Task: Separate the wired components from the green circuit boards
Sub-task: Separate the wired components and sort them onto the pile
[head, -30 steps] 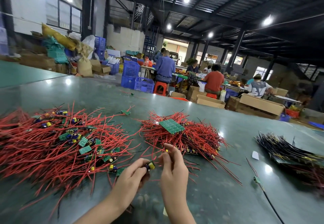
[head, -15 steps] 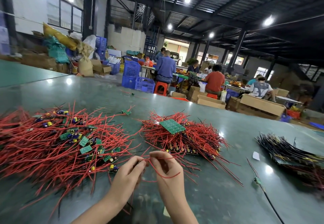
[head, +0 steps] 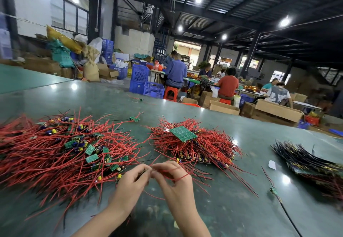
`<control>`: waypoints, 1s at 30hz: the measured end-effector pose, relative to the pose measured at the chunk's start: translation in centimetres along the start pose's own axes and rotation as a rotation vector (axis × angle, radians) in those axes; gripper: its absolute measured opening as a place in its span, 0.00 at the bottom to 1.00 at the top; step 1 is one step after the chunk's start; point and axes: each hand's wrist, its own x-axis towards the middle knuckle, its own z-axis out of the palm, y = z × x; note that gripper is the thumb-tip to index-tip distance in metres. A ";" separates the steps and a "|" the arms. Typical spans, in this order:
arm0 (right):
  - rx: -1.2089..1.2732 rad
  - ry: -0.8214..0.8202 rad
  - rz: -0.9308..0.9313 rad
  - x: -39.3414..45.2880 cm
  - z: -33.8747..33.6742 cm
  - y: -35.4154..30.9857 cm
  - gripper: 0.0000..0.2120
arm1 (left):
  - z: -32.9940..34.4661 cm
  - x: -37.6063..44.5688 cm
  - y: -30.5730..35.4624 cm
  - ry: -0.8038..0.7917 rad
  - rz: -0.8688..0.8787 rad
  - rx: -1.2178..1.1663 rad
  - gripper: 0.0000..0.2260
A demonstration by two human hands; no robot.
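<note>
Here, left hand (head: 130, 183) fingers pinching small part, right hand (head: 174, 183) fingers pinching red wire (head: 176, 178)

Hands: left hand (head: 132, 183) and right hand (head: 173, 179) now fingertip to fingertip, closer than a second ago.
Component: yellow-capped part gone from view.
Wire: red wire (head: 176, 178) now looped across right fingers.

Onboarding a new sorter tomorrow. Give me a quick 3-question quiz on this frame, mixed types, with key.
1. True or false: the large green board lies on top of the middle red-wire pile.
2. What does the right hand hold? A) scissors B) a red wire C) nothing
3. The dark wire pile lies to the person's ____.

Key: 1 true; 2 B; 3 right
</note>
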 end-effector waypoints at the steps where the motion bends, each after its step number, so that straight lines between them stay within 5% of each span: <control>1: 0.024 0.023 0.049 0.0 0.1 0.0 0.07 | 0.0 0.0 -0.1 0.001 0.016 0.012 0.11; 5: 0.208 0.042 0.294 0.2 0.0 -0.6 0.12 | -0.1 -0.1 -0.3 -0.009 0.019 0.023 0.04; 11: 0.356 0.073 0.402 0.4 -0.4 -0.9 0.09 | -0.2 -0.3 0.0 -0.163 -0.045 -0.120 0.12; 16: 0.269 0.034 0.363 0.1 0.1 -0.5 0.10 | -0.1 -0.4 -0.1 -0.235 -0.119 -0.162 0.08; 22: 0.338 0.072 0.365 0.5 -0.4 -0.7 0.11 | -0.5 -0.3 0.3 -0.221 0.155 0.252 0.11; 26: 0.418 0.061 0.357 0.4 -0.5 -1.0 0.10 | -0.7 -0.1 0.4 -0.217 0.242 0.287 0.06; 30: 0.418 0.086 0.326 0.3 -0.4 -1.0 0.11 | -1.1 -0.4 0.6 -0.169 0.292 0.405 0.15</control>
